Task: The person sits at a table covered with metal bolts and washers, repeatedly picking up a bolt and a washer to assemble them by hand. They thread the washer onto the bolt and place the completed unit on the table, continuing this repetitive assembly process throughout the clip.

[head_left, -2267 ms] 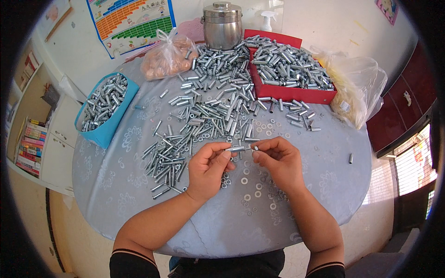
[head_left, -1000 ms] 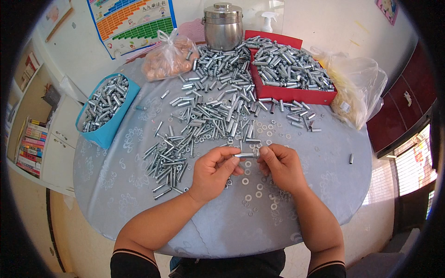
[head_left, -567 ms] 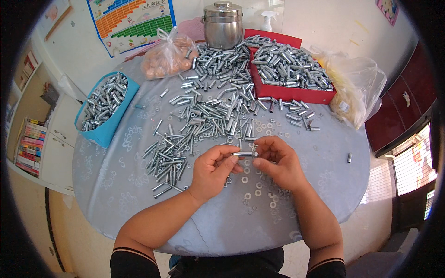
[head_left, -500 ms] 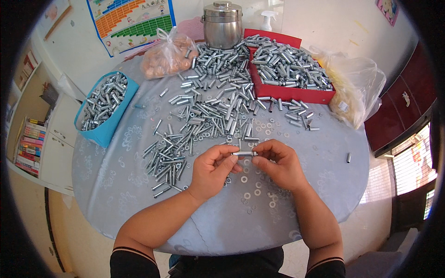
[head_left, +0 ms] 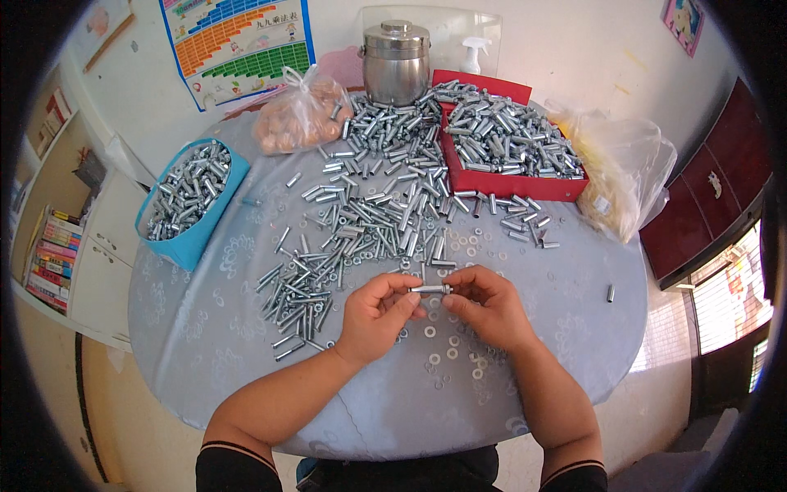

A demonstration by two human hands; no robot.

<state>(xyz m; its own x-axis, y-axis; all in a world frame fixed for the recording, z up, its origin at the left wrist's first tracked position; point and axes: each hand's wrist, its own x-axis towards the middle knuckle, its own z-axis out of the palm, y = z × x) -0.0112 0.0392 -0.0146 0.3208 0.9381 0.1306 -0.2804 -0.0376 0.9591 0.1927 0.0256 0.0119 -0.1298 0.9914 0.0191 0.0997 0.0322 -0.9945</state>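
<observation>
Between my two hands, over the near middle of the table, a silver expansion bolt (head_left: pixel 428 289) lies sideways. Pinched fingers of my left hand (head_left: pixel 379 316) hold its left end. Thumb and forefinger of my right hand (head_left: pixel 485 303) close around its right end, where a nut or washer shows in part. Just beyond my hands spreads a heap of loose bolts (head_left: pixel 307 283), with metal sleeves (head_left: pixel 418 197) further back. Pale flat washers (head_left: pixel 434 358) are scattered under and near my right hand.
A blue box (head_left: pixel 184 242) of metal sleeves stands at the left. A red box (head_left: pixel 525 189) heaped with similar parts is at the back right, beside a clear plastic bag (head_left: pixel 627 180). A knotted bag (head_left: pixel 299 123) and a steel pot (head_left: pixel 396 70) stand at the back.
The view has tilted slightly, so the table things sit lower in the picture. Both hands keep their pinch on the bolt, with little movement of the fingers.
</observation>
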